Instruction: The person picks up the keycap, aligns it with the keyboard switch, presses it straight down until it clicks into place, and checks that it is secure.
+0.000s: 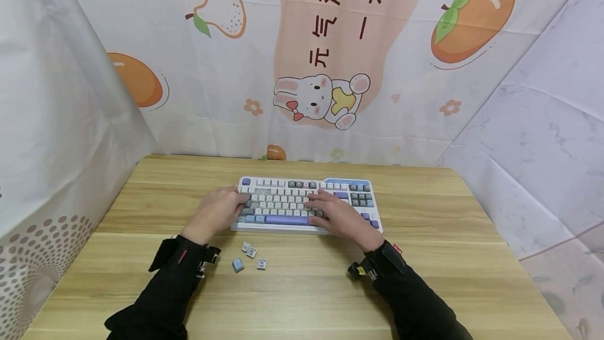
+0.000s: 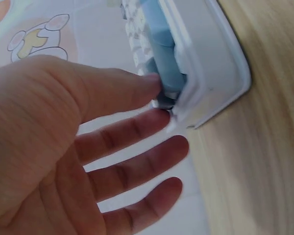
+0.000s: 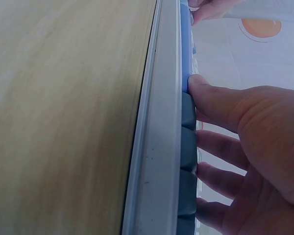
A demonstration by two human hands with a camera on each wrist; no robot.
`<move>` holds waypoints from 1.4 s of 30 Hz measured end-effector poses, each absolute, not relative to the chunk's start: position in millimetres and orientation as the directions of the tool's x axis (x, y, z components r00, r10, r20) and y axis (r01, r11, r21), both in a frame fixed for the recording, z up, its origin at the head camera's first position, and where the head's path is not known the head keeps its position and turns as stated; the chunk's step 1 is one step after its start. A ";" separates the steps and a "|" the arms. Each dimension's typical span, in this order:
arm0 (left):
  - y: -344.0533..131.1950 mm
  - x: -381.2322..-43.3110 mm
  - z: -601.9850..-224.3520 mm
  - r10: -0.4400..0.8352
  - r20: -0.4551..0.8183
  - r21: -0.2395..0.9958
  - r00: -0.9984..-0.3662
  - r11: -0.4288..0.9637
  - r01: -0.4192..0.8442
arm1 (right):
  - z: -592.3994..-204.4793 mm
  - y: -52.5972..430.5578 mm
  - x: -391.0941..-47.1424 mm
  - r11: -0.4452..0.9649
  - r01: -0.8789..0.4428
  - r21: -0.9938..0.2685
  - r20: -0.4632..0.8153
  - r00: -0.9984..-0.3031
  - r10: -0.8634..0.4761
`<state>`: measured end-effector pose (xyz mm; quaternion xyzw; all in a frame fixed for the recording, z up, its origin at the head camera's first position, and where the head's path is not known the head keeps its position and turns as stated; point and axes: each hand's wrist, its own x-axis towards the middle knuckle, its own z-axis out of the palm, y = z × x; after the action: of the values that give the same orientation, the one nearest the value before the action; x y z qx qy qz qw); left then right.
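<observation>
A white keyboard [image 1: 283, 205] with white, grey, blue and purple keys lies on the table. My left hand [image 1: 214, 215] is at its left edge. In the left wrist view, thumb and index finger pinch a dark keycap [image 2: 164, 104] at the end of a row, with the other fingers spread off the edge. My right hand [image 1: 346, 218] rests over the right part of the keys, fingers spread. In the right wrist view, its thumb [image 3: 206, 95] touches the long purple spacebar [image 3: 185, 54]. Whether the pinched keycap is seated cannot be told.
Several loose keycaps lie in front of the keyboard: a blue one [image 1: 238, 265], a pale one [image 1: 261, 264] and others beside them. The wooden table [image 1: 424, 266] reaches back to a printed curtain [image 1: 226, 77]. White sheets [image 1: 52, 93] hang at both sides.
</observation>
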<state>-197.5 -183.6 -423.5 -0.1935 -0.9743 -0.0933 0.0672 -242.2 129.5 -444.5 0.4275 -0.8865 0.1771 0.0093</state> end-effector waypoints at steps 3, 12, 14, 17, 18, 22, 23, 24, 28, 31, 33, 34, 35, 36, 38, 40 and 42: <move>-182.6 -194.8 -420.0 0.396 0.145 0.104 -0.906 0.905 0.413 | -444.1 129.0 -242.1 0.572 -0.760 -0.308 0.167 -0.636 -0.754; -175.1 -185.2 -416.9 0.363 0.091 0.084 -0.927 0.925 0.371 | -443.5 128.8 -242.2 0.580 -0.752 -0.314 0.156 -0.643 -0.750; -172.7 -184.4 -416.0 0.352 0.083 0.083 -0.932 0.930 0.358 | -443.7 129.0 -242.7 0.583 -0.750 -0.313 0.152 -0.646 -0.748; -169.4 -184.1 -416.1 0.330 0.061 0.078 -0.942 0.939 0.334 | -443.7 129.0 -242.8 0.581 -0.752 -0.310 0.155 -0.643 -0.750; -168.2 -184.2 -416.2 0.321 0.053 0.070 -0.946 0.944 0.324 | -443.8 129.1 -242.8 0.578 -0.754 -0.311 0.159 -0.641 -0.751; -165.7 -184.1 -417.9 0.305 0.043 0.020 -0.951 0.952 0.306 | -443.5 129.2 -242.6 0.576 -0.758 -0.307 0.164 -0.638 -0.752; -165.2 -183.9 -418.0 0.305 0.046 0.011 -0.951 0.952 0.305 | -443.5 129.1 -242.5 0.575 -0.758 -0.307 0.165 -0.638 -0.752; -165.1 -183.9 -418.5 0.307 0.053 0.003 -0.950 0.952 0.308 | -443.5 129.2 -242.4 0.574 -0.759 -0.307 0.167 -0.637 -0.753; -165.3 -184.0 -419.4 0.303 0.088 0.016 -0.949 0.952 0.305 | -443.5 129.1 -242.3 0.570 -0.761 -0.309 0.167 -0.634 -0.755; -165.9 -185.5 -420.9 0.301 0.128 0.026 -0.945 0.951 0.307 | -443.5 128.7 -242.5 0.571 -0.759 -0.313 0.162 -0.635 -0.756; -166.3 -188.5 -423.7 0.306 0.174 0.023 -0.936 0.949 0.315 | -443.7 128.5 -242.6 0.574 -0.756 -0.313 0.158 -0.638 -0.754; -166.2 -190.5 -425.0 0.306 0.201 0.023 -0.930 0.948 0.317 | -443.4 128.5 -242.7 0.575 -0.756 -0.314 0.157 -0.639 -0.753; -166.2 -192.2 -426.3 0.303 0.226 0.028 -0.926 0.948 0.318 | -443.3 128.7 -242.8 0.573 -0.757 -0.314 0.158 -0.637 -0.755; -166.6 -194.0 -427.8 0.300 0.244 0.030 -0.922 0.948 0.316 | -443.1 128.8 -242.8 0.572 -0.758 -0.314 0.159 -0.636 -0.755; -168.2 -197.0 -430.3 0.294 0.270 0.040 -0.917 0.948 0.315 | -442.9 128.9 -242.6 0.568 -0.762 -0.312 0.162 -0.632 -0.758; -170.9 -198.4 -431.3 0.293 0.272 0.064 -0.917 0.945 0.321 | -442.6 128.9 -242.2 0.561 -0.768 -0.309 0.167 -0.625 -0.763; -174.7 -199.0 -431.7 0.303 0.265 0.085 -0.915 0.938 0.335 | -442.4 128.7 -241.9 0.558 -0.771 -0.308 0.170 -0.622 -0.764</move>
<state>-199.0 -174.7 -431.7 -0.1633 -0.9765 -0.0643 0.1249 -241.9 128.7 -442.4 0.4348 -0.8826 0.1786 0.0086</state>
